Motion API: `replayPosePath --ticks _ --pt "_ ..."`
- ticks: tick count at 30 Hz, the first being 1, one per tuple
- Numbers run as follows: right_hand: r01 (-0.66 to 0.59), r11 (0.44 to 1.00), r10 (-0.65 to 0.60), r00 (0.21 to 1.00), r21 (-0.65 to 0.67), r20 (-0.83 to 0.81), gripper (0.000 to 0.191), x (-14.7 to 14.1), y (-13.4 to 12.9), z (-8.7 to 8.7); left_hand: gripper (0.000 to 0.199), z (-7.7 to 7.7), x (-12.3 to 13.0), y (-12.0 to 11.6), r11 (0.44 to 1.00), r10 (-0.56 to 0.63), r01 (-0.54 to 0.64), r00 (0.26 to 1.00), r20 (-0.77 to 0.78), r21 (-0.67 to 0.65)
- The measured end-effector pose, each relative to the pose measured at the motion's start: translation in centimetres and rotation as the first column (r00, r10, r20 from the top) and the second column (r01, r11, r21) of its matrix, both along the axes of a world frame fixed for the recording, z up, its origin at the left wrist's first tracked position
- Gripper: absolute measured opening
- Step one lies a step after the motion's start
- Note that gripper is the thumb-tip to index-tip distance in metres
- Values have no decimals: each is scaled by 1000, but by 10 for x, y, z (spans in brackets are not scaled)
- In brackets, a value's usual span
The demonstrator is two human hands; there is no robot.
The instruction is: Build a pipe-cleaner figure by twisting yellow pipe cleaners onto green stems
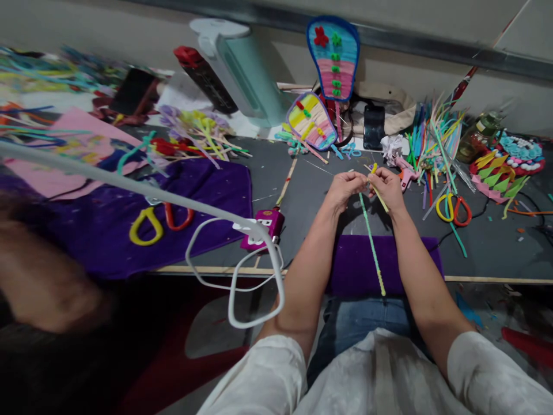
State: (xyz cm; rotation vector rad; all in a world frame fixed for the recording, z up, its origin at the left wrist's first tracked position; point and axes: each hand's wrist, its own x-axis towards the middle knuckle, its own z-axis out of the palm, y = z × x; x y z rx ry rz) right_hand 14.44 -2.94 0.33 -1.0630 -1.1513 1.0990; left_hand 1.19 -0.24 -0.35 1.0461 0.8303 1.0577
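Left fingers (358,184) close on the top of a long green-to-yellow twisted fuzzy stem (371,240) | right fingers (377,177) pinch a pale-yellow fuzzy stem (380,199) | long stem's lower end hangs before a purple cloth (352,260) at the grey tabletop's (311,199) edge | yellow-and-red-handled scissors (451,212) lie rightward.

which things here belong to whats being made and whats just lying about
Seem in use:
- yellow strip, in the right hand
- green-and-yellow strip, hanging by the left hand

Probably just lying about:
- pale green pitcher
- red-capped bottle
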Motion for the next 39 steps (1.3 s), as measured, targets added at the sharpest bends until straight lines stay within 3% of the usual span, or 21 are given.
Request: replayPosePath --ticks 14,25,39 --pt "57 998 -58 998 -32 -27 33 -1 3 -4 16 -5 4 2 972 116 -96 990 -81 216" --pt "85 996 -86 995 -21 -47 29 -2 3 -4 17 -5 2 2 999 15 -15 1000 -4 46" --pt "75 995 -79 995 -63 -68 29 -4 2 -2 16 -2 2 1 999 17 -17 1000 -5 35"
